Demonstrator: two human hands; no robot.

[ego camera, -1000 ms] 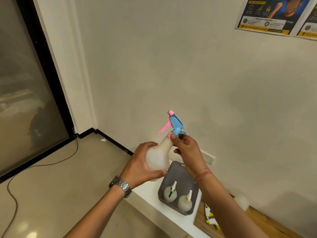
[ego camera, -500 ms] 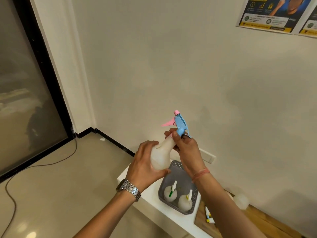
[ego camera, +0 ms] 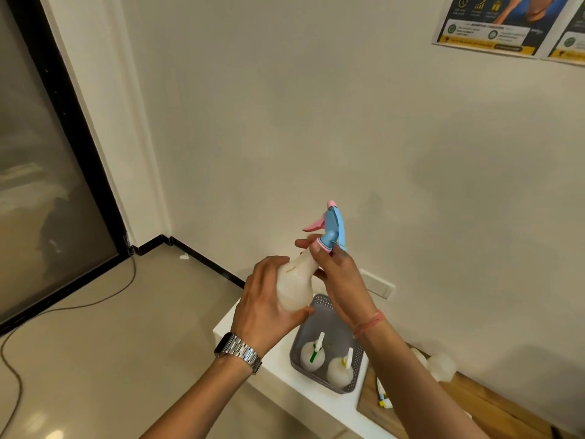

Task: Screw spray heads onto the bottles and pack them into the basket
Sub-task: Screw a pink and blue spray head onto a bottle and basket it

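Note:
I hold a translucent white bottle (ego camera: 296, 288) up in front of the wall. My left hand (ego camera: 264, 307) wraps its round body from the left and below. My right hand (ego camera: 340, 280) pinches the pink collar of the blue spray head (ego camera: 333, 228), which sits on the bottle's neck with its pink trigger pointing left. Below stands a grey perforated basket (ego camera: 321, 304) holding two white bottles, one with a green-marked head (ego camera: 311, 356), one with a yellow-marked head (ego camera: 340, 370).
The basket rests on a white table (ego camera: 285, 362) beside a wooden board (ego camera: 474, 400). A loose spray head (ego camera: 383, 396) and another bottle (ego camera: 441, 365) lie on the board, partly hidden by my right arm. A wall socket (ego camera: 378, 283) is behind. A cable runs across the floor at left.
The spray head has turned on the neck; its trigger swung from pointing down-left to pointing left. Both hands and the bottle shifted slightly right and up.

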